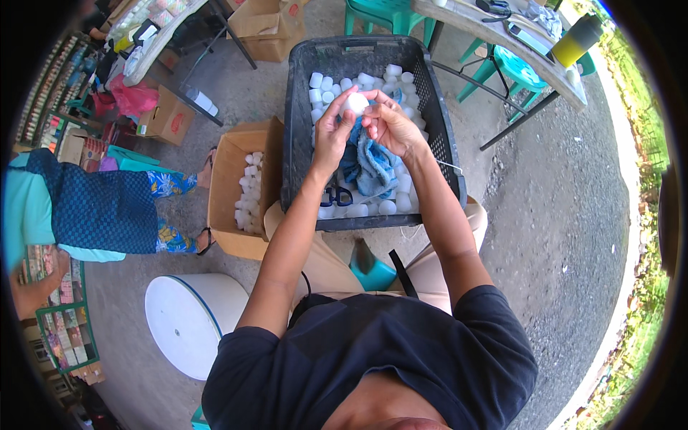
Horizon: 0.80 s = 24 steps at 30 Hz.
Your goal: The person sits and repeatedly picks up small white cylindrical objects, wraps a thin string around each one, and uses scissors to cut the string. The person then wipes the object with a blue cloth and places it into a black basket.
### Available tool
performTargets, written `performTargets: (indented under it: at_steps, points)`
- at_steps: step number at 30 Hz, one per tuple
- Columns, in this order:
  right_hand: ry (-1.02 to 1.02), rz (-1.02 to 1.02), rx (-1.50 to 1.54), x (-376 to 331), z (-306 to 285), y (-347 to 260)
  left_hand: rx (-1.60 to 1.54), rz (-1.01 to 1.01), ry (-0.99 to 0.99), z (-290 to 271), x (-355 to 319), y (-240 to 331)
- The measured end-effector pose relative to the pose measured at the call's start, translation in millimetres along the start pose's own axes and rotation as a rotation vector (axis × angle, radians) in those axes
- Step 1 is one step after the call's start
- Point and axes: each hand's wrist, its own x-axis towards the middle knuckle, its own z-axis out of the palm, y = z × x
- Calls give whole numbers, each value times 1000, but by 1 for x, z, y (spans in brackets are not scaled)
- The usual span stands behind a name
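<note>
White cap — round, smooth, plain.

Bright even daylight; soft shadows; fisheye bending, dark rim.

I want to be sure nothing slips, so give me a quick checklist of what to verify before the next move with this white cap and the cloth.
1. White cap held by both hands: ok, left hand and right hand both pinch it.
2. Blue cloth in reach: ok, under the right hand.
3. Cap over black crate: ok.
4. Cardboard box open: ok, caps inside.
5. Scissors away from fingers: ok.
6. Cap clean: cannot tell.
</note>
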Motion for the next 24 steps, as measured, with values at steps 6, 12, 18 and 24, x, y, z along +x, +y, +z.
performTargets:
  at_steps: [6, 12, 18, 24]
  points:
    - [479, -284, -954, 0, -30, -16, -446, -190, 45, -5, 2, 8]
    - [183, -406, -900, 14, -21, 21, -871, -278, 109, -17, 9, -14]
    - [203, -163, -1064, 10, 15, 32, -889, -203, 37, -26, 3, -12]
    - [310, -345, -1278, -34, 43, -5, -496, 40, -20, -29, 2, 18]
